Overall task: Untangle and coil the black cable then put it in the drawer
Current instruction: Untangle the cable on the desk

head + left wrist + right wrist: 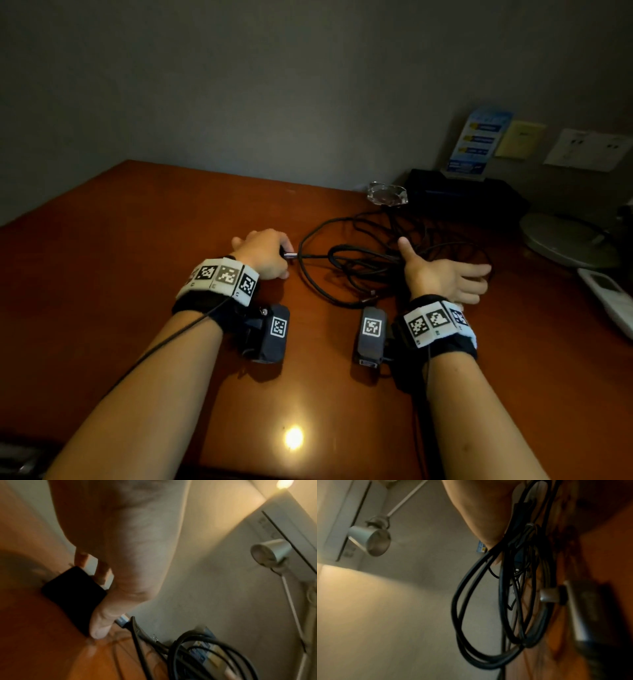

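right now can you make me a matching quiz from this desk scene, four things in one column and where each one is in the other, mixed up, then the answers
Things
1. left hand
2. right hand
3. glass ashtray
4. white handset

Places
A. at the desk's right edge
B. at the back of the desk, beyond the cable pile
C. fingers spread on the tangled black cable
D. pinching the cable's metal plug, beside a black adapter

Pairs: 1-D, 2-C, 3-B, 4-A
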Demonstrator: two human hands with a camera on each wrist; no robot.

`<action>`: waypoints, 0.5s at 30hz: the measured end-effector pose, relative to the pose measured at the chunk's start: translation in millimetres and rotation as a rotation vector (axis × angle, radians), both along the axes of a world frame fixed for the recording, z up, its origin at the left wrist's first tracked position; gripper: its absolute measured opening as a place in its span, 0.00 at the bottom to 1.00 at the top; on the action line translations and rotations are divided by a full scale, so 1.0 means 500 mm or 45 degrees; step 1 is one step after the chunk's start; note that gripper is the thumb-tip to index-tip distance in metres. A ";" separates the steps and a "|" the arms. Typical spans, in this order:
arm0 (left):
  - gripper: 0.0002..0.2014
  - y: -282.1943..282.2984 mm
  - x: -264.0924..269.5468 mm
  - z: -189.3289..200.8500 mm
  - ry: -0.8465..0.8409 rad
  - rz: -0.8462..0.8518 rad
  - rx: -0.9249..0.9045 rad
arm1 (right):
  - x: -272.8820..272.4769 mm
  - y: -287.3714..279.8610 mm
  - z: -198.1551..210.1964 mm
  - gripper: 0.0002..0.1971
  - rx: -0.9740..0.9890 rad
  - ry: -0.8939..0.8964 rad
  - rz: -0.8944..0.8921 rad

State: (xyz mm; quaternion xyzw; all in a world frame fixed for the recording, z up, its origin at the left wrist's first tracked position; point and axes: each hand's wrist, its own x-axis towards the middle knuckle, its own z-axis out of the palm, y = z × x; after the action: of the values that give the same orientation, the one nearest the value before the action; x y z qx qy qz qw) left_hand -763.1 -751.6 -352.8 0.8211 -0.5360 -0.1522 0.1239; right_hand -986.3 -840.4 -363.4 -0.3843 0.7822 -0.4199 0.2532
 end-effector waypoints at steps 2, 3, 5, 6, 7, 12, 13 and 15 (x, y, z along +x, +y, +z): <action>0.16 0.009 -0.012 0.015 -0.056 0.009 -0.022 | -0.004 0.020 0.011 0.63 -0.186 0.094 0.032; 0.16 0.015 -0.014 0.020 -0.051 0.011 -0.069 | -0.002 0.033 0.017 0.57 -0.295 0.183 0.087; 0.17 0.028 -0.017 0.035 -0.003 -0.013 -0.210 | 0.010 0.063 0.033 0.46 -0.535 0.421 0.375; 0.18 0.035 -0.020 0.046 0.020 -0.039 -0.285 | 0.024 0.078 0.042 0.40 -0.661 0.540 0.611; 0.19 0.041 -0.025 0.060 0.034 -0.073 -0.354 | 0.040 0.093 0.052 0.36 -0.768 0.639 0.865; 0.24 0.061 -0.050 0.131 -0.058 -0.222 -0.697 | 0.107 0.126 0.086 0.27 -0.769 0.736 1.397; 0.24 0.066 -0.049 0.138 -0.078 -0.235 -0.745 | 0.110 0.125 0.093 0.25 -0.767 0.723 1.377; 0.23 0.073 -0.042 0.145 -0.077 -0.233 -0.810 | 0.103 0.118 0.111 0.22 -0.770 0.690 1.370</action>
State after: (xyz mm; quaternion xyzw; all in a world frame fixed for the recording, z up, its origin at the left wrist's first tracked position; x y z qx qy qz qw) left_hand -784.1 -715.1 -280.5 0.6939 -0.6316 0.0365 0.3440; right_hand -934.7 -781.6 -308.0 -0.8662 0.3655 -0.3246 0.1032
